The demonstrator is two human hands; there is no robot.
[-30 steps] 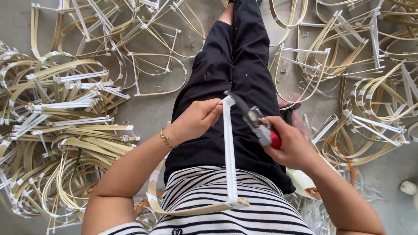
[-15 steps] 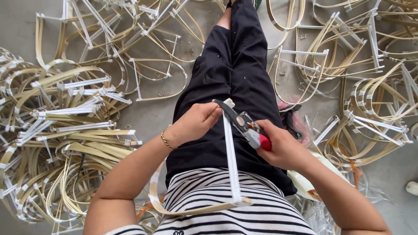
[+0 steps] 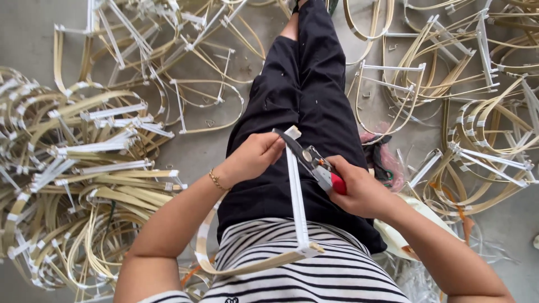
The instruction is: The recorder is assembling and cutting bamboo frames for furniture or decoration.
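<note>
I sit on the floor with my black-trousered legs stretched out. My left hand [image 3: 255, 155] grips the upper end of a white straight bar [image 3: 296, 196] that belongs to a bent bamboo-strip frame [image 3: 241, 264] lying across my lap. My right hand [image 3: 359, 191] holds red-handled pliers [image 3: 314, 164]. The pliers' dark jaws point up-left and reach the top end of the white bar, just beside my left fingers. The frame's curved tan strip runs under my striped shirt.
Heaps of similar bamboo frames with white bars lie on the grey floor, a dense stack at the left [image 3: 73, 185] and looser ones at the right [image 3: 477, 129] and at the top [image 3: 168, 50]. A pink and green bundle [image 3: 382, 157] sits by my right thigh.
My right hand has brought the pliers up and left, from beside the bar to its top end. My left hand has kept its grip on the bar.
</note>
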